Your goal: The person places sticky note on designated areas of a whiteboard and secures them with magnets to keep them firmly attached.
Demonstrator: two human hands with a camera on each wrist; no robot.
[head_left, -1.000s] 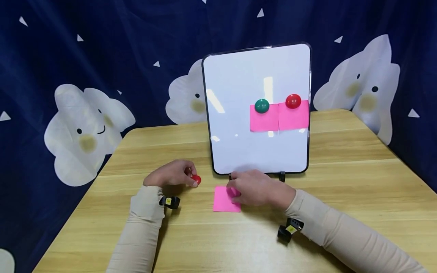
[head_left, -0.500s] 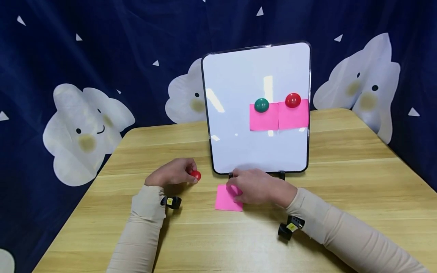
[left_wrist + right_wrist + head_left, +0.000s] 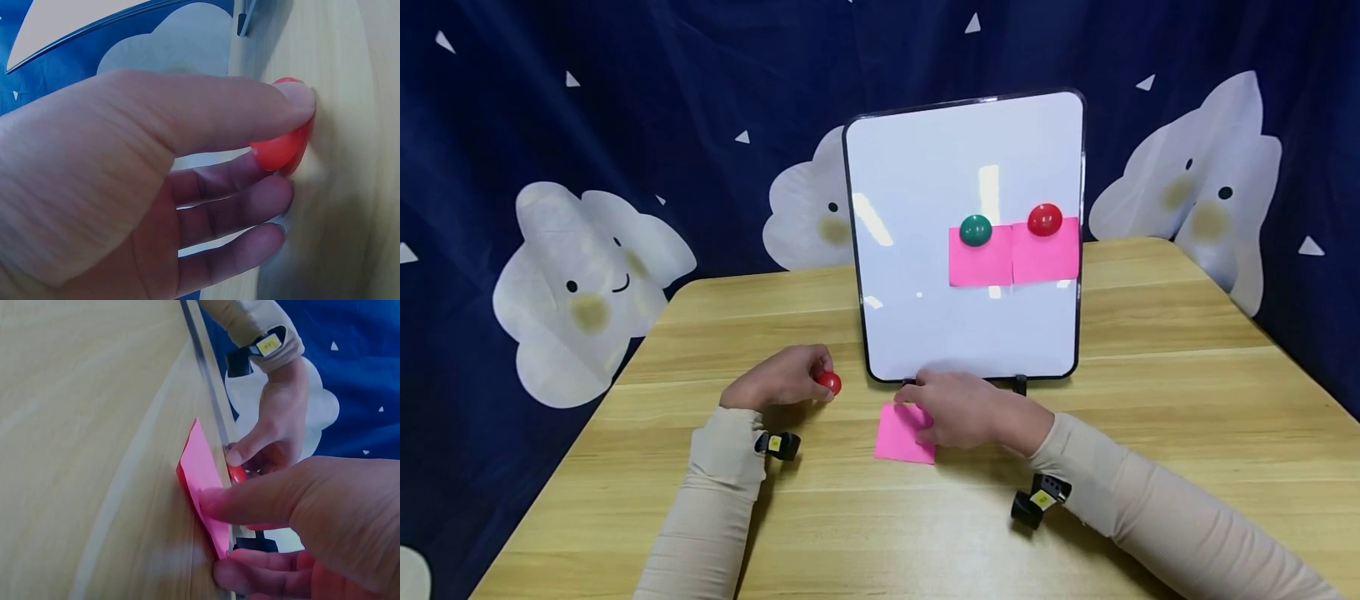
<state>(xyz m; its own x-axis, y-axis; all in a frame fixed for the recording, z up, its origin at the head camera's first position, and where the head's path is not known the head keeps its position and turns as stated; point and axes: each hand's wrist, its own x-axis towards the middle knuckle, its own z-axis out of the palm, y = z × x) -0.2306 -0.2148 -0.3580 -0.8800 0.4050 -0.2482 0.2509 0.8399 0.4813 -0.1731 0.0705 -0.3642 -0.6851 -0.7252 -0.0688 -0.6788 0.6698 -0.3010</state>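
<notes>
Left hand (image 3: 782,379) pinches a red magnet (image 3: 831,383); right hand (image 3: 966,410), just apart from it, pinches a pink note (image 3: 897,437) by its side, down at the table (image 3: 820,517), before the board (image 3: 917,333). A light, flat grip should spare the paper creases.

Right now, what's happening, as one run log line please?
left hand: pinches red magnet | right hand: holds pink note | whiteboard: two more notes, green magnet, second red magnet

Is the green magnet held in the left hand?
No, the left hand pinches a red magnet, while the green magnet sits on the whiteboard, over the top edge of a pink note.
</notes>
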